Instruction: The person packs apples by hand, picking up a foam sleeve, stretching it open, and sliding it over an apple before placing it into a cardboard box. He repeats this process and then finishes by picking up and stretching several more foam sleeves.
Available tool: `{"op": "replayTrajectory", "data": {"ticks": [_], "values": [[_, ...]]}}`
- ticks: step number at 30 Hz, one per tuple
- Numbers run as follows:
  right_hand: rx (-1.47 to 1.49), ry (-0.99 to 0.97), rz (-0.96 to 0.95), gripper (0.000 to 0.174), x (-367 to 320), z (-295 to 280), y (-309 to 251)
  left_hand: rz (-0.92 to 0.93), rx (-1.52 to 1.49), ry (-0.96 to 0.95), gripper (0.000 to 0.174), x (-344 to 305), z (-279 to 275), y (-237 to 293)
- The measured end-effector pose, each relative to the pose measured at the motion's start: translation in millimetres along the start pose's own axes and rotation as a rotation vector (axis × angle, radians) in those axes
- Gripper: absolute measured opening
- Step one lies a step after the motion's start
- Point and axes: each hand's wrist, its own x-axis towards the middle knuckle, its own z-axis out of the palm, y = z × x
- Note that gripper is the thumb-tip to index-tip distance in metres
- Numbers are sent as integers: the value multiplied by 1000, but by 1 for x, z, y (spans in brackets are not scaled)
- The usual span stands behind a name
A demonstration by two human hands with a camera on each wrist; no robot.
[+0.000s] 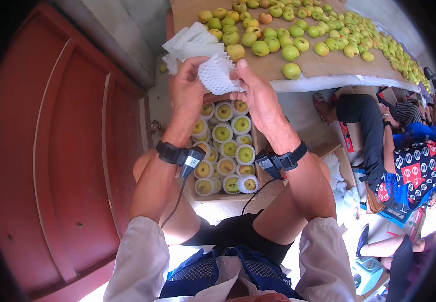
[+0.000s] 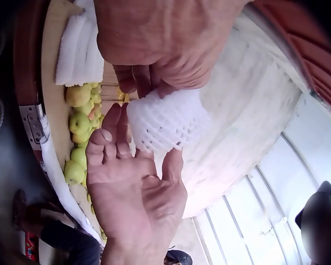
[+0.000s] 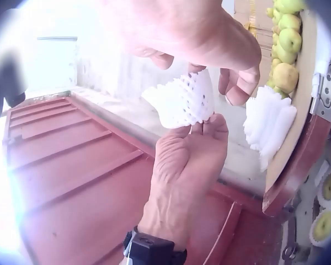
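Both hands hold one white foam net sleeve [image 1: 217, 75] up above the near edge of the apple table. My left hand [image 1: 186, 90] grips its left side. On the other side my right hand [image 1: 262, 100] has thumb and fingertips at the sleeve's rim, the palm showing in the left wrist view. The mesh of the sleeve [image 3: 190, 102] looks spread between the fingers, and no apple shows through it. Just behind the left hand lies a stack of foam sleeves [image 1: 190, 43]. Below the forearms stands a box [image 1: 218, 198] with rows of apples [image 1: 223, 133] in foam nets.
Many loose green-yellow apples [image 1: 291, 53] cover the cardboard-topped table [image 1: 278, 85]. A red door panel [image 1: 77, 151] closes off the left side. At the right sit other people [image 1: 359, 116], near an open carton [image 1: 346, 163] with white foam in it.
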Motion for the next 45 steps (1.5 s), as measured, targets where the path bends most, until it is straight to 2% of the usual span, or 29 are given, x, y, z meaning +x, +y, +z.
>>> {"op": "replayTrajectory", "data": {"ticks": [6, 9, 12, 15, 18, 21, 24, 27, 30, 35, 38, 44, 45], "values": [[-63, -79, 9, 40, -6, 9, -6, 76, 151, -14, 27, -2, 1, 2], [46, -103, -5, 47, -7, 8, -1, 62, 145, -11, 24, -5, 1, 3], [51, -123, 9, 43, -9, 5, -7, 72, 180, 16, 21, -6, 0, 4], [-125, -128, -48, 37, -6, 2, -4, 71, 194, 28, 19, -7, -2, 3], [-370, -33, -103, 33, -12, 12, -1, 52, 211, 29, 19, -11, -3, 5], [-788, 58, -443, 31, -9, 10, 5, 23, 261, 39, 19, -14, -3, 7], [-383, 22, -199, 25, -12, 11, -1, 9, 376, 59, 18, -15, -2, 11], [-88, -21, -185, 20, -13, 11, -4, -19, 496, 49, 17, -17, -5, 9], [21, 10, -204, 20, -5, 4, 3, -35, 511, 23, 16, -21, 0, 9], [132, -26, -110, 27, 3, -3, 5, -33, 482, 14, 16, -22, 0, 6], [194, -42, -54, 30, 2, -1, 3, -4, 522, 19, 23, -22, -3, 4], [251, -36, 20, 34, 5, -3, 5, -49, 653, 54, 23, -26, 4, 22], [252, -28, 23, 34, 7, -5, 8, 33, 663, 32, 24, -26, 5, 20]]}}
